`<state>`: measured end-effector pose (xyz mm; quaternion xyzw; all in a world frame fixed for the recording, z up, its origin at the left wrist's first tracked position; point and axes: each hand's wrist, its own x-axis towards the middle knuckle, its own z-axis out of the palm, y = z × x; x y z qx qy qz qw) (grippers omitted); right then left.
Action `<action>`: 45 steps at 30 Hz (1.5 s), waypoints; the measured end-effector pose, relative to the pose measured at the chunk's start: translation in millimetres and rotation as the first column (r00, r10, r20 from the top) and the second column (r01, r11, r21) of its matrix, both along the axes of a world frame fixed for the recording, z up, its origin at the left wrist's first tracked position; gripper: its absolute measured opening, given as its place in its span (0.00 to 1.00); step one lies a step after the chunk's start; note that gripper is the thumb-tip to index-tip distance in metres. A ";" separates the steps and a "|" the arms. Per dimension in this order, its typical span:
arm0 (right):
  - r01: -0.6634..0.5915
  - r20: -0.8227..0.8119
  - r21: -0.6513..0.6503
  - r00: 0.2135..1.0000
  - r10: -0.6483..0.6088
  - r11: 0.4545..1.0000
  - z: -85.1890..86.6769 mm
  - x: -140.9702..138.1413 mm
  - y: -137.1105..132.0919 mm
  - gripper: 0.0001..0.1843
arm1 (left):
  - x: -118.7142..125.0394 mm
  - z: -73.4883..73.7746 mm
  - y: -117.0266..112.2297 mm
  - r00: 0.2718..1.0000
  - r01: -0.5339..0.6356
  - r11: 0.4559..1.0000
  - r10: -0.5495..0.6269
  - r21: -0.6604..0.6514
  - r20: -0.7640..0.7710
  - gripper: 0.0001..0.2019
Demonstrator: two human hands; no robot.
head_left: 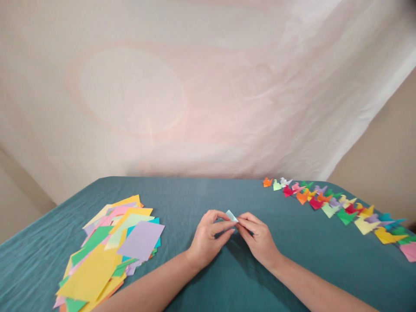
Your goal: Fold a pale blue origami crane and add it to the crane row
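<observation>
A small folded piece of pale blue paper (231, 216) is held up between my two hands, a little above the cloth. My left hand (210, 237) pinches its left side, with the index and middle fingers along it and the thumb lower down. On the other side, my right hand (256, 237) grips the paper's lower right corner between thumb and fingertips. The fingertips hide much of the paper, so its full folded shape cannot be made out.
A loose heap of coloured paper sheets (94, 273) lies at the left, a lilac square (141, 240) on top. Several folded paper birds (346, 216) stand in rows along the right side. The table wears a dark green cloth (191, 195); a pale sheet (208, 95) hangs behind.
</observation>
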<state>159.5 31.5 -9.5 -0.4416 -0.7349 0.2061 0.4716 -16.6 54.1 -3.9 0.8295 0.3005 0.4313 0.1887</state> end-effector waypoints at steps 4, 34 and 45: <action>-0.009 0.023 0.012 1.000 0.009 1.000 -0.3 0.0 -0.8 0.13 | -0.2 1.1 -0.6 1.000 -0.011 1.000 0.010 -0.001 -0.005 0.11; -0.042 -0.011 0.029 0.999 0.042 0.999 4.6 -1.9 -5.1 0.12 | 1.7 4.2 0.7 0.996 -0.089 0.992 0.091 -0.089 0.022 0.04; 0.016 -0.112 -0.104 0.993 -0.027 0.994 2.6 -1.0 -2.0 0.13 | 1.1 0.2 5.0 0.992 -0.123 0.967 0.124 -0.223 -0.009 0.04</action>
